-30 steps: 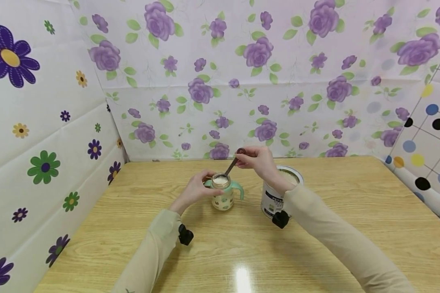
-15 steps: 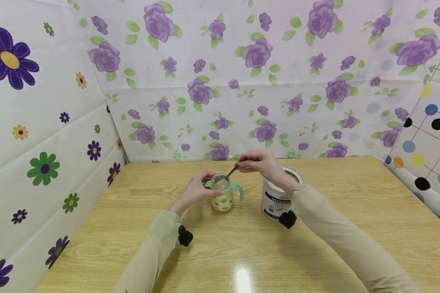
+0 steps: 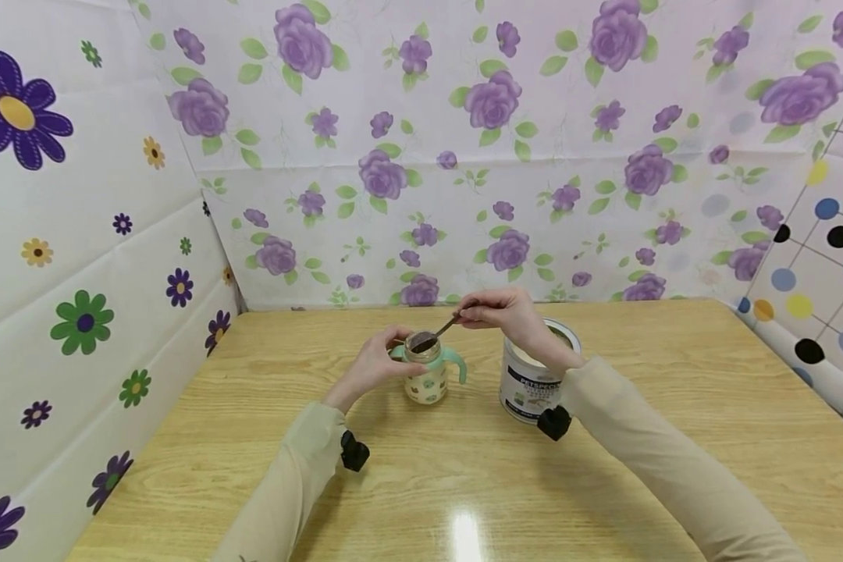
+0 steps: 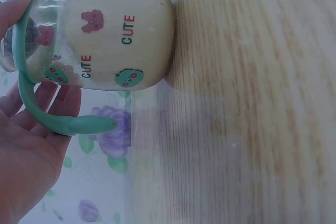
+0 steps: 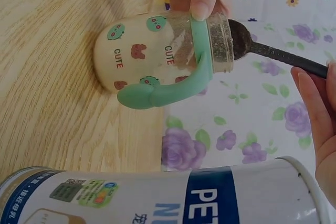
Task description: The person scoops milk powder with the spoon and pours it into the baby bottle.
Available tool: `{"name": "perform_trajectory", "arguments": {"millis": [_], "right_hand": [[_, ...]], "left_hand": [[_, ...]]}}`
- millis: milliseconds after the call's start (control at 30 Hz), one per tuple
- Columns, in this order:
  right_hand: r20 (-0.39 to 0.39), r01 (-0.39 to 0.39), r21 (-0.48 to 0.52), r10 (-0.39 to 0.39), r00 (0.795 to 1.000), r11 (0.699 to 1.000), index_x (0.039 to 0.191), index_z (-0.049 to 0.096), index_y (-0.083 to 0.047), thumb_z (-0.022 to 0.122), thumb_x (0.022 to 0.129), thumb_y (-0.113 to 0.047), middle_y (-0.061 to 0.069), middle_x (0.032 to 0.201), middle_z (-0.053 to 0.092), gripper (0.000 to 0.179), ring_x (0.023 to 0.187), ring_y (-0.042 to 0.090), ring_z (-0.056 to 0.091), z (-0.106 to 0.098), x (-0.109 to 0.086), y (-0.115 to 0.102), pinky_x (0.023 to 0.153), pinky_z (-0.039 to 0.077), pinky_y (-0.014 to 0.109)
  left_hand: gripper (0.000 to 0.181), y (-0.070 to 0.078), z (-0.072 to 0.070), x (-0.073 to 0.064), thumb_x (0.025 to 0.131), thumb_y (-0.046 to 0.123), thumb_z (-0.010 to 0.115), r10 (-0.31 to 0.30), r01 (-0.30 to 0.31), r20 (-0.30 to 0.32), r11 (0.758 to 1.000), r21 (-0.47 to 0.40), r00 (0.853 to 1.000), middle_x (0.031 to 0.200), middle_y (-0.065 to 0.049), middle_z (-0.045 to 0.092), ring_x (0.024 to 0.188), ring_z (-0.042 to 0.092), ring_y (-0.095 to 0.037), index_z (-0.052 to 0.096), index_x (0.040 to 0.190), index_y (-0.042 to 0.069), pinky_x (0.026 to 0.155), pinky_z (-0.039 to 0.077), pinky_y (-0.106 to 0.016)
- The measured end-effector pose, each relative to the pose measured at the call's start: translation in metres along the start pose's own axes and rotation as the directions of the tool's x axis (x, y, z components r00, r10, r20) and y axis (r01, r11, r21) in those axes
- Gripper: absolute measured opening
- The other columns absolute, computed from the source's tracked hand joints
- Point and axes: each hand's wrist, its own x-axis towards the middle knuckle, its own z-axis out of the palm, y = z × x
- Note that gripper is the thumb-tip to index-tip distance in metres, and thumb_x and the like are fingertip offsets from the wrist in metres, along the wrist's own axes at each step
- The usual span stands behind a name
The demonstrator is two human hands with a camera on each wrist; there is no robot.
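Observation:
A clear baby bottle with a mint green two-handled collar and "CUTE" prints stands upright on the table, its mouth uncovered. Pale powder fills most of it in the left wrist view. My left hand holds the bottle round its neck, thumb on the near side. With my right hand I pinch the handle of a dark brown spoon, whose bowl is tilted in the bottle's mouth. Just under my right forearm stands a white can lettered "PETSPECI", open at the top, with pale powder inside.
The wood-grain table meets a rose-printed cloth wall at the back. Another flower-printed wall borders the left, and a dotted one the right.
My right hand has shifted slightly right and lower, and the spoon has tipped flatter over the bottle's mouth. The white powder seen on the spoon earlier no longer shows. My left hand stays put.

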Motion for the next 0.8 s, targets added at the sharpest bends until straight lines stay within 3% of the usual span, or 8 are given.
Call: {"name": "perform_trajectory", "arguments": {"millis": [500,800], "right_hand": [[-0.158,-0.059,0.112,0.076,0.985,0.992,0.103,0.062,0.011,0.059,0.086,0.001,0.022,0.092,0.063,0.020,0.083,0.027,0.063,0.002,0.000,-0.001,0.074,0.048,0.039],[-0.239,-0.043,0.239,0.101,0.966,0.970,0.104,0.064,0.004,0.062,0.086,-0.004,0.018,0.091,0.064,0.020,0.081,0.024,0.064,-0.008,0.002,0.003,0.074,0.048,0.034]], "left_hand": [[0.047,0.002,0.000,-0.001,0.072,0.009,0.077,0.010,-0.010,0.011,1.000,-0.018,1.000,0.108,-0.011,0.056,0.102,0.051,-0.027,0.054,0.112,0.000,0.086,0.040,-0.039],[0.048,0.004,-0.001,-0.003,0.073,0.010,0.076,0.005,-0.005,0.015,1.000,-0.013,1.000,0.112,-0.020,0.053,0.104,0.049,-0.032,0.053,0.113,-0.001,0.086,0.039,-0.041]]}}
